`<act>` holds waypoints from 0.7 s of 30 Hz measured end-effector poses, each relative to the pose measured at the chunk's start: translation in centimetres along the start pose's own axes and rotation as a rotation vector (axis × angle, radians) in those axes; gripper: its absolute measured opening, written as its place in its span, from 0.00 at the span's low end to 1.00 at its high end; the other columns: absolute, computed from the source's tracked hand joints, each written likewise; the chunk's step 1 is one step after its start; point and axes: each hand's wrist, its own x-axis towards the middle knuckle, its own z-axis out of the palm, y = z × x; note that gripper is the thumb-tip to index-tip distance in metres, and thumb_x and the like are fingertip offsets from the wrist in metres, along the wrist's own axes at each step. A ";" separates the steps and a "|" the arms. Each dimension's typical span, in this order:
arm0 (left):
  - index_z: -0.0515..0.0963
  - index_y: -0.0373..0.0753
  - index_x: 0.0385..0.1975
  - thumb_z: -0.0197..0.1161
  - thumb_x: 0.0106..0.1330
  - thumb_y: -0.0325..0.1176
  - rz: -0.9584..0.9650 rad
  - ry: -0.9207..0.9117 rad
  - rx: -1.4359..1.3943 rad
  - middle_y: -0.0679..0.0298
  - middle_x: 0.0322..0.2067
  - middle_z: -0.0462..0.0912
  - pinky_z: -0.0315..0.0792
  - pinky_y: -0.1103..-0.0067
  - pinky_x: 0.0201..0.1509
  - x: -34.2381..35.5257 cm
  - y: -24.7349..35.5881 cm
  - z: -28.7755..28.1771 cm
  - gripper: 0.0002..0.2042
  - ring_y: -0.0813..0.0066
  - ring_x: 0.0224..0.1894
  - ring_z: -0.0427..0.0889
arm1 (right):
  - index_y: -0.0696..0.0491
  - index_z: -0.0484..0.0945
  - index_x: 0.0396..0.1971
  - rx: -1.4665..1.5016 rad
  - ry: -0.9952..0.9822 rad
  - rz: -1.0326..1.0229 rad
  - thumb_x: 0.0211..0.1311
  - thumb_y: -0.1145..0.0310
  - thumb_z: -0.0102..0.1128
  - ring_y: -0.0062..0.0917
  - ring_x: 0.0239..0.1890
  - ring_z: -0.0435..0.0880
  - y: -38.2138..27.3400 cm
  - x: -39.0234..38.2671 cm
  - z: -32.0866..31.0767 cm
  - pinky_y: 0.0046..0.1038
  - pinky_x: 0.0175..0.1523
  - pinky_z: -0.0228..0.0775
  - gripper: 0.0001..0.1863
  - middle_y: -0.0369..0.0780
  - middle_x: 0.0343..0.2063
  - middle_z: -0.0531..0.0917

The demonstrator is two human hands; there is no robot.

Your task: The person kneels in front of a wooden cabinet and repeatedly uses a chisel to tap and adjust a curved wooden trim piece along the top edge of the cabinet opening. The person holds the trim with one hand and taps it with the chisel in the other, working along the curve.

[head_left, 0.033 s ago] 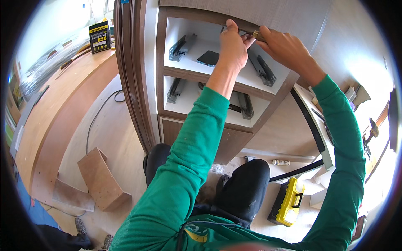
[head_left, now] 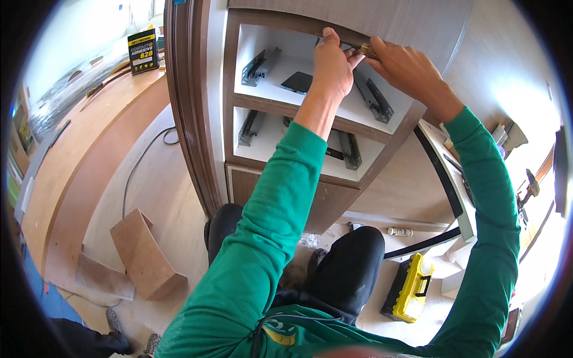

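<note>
Right hand (head_left: 406, 64)'s wrapped round a tool (head_left: 369, 52) up at the cabinet (head_left: 262, 101)'s top opening. Left hand (head_left: 333, 64)'s right beside it, can't tell if it's pinching anything. Left sleeve (head_left: 280, 197) blocks some cabinet. Slides (head_left: 377, 98) inside, toolbox (head_left: 413, 292) on the floor (head_left: 164, 194), tin (head_left: 143, 55) on the tabletop (head_left: 101, 119).

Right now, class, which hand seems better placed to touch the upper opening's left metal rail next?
Probably the left hand: it is nearer that rail, while the right hand sits farther right, gripping a brownish handle.
</note>
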 end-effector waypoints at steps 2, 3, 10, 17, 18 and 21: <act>0.69 0.31 0.62 0.52 0.87 0.51 -0.021 -0.017 0.002 0.56 0.53 0.72 0.80 0.55 0.70 -0.3 0.2 0.0 0.25 0.55 0.56 0.78 | 0.52 0.68 0.49 -0.023 0.030 -0.013 0.83 0.51 0.56 0.51 0.35 0.91 -0.2 -0.1 0.0 0.48 0.35 0.84 0.18 0.48 0.31 0.89; 0.69 0.31 0.61 0.52 0.87 0.51 -0.021 -0.020 -0.006 0.56 0.53 0.72 0.80 0.55 0.70 -0.3 0.3 -0.1 0.25 0.55 0.56 0.78 | 0.52 0.68 0.48 -0.039 0.070 -0.018 0.82 0.51 0.57 0.50 0.34 0.91 -0.3 -0.1 0.1 0.47 0.34 0.85 0.18 0.48 0.30 0.89; 0.71 0.34 0.60 0.51 0.87 0.52 -0.008 -0.097 0.026 0.57 0.52 0.74 0.83 0.59 0.64 0.6 0.2 -1.1 0.23 0.58 0.51 0.80 | 0.52 0.69 0.49 -0.039 0.044 0.008 0.82 0.51 0.57 0.49 0.33 0.92 -0.4 0.1 1.0 0.45 0.34 0.86 0.18 0.47 0.30 0.89; 0.70 0.34 0.59 0.53 0.86 0.53 -0.034 0.007 0.007 0.57 0.50 0.71 0.83 0.56 0.61 0.3 0.6 -0.3 0.24 0.55 0.49 0.81 | 0.52 0.68 0.49 -0.018 0.040 0.006 0.83 0.52 0.56 0.50 0.33 0.92 -0.8 -0.1 -0.1 0.45 0.35 0.87 0.18 0.48 0.28 0.89; 0.70 0.34 0.58 0.53 0.86 0.53 0.012 -0.025 0.023 0.57 0.51 0.70 0.83 0.56 0.62 0.2 0.7 -0.4 0.24 0.55 0.50 0.81 | 0.52 0.68 0.49 -0.016 0.058 0.013 0.83 0.52 0.56 0.50 0.33 0.92 -0.9 -0.1 -0.2 0.45 0.35 0.87 0.17 0.48 0.28 0.89; 0.70 0.34 0.58 0.53 0.85 0.55 0.019 -0.066 0.063 0.57 0.51 0.69 0.83 0.56 0.63 0.2 0.7 -0.6 0.25 0.54 0.51 0.80 | 0.52 0.68 0.48 -0.002 0.052 0.012 0.84 0.52 0.55 0.51 0.34 0.92 -0.9 0.0 0.0 0.46 0.36 0.87 0.17 0.48 0.28 0.89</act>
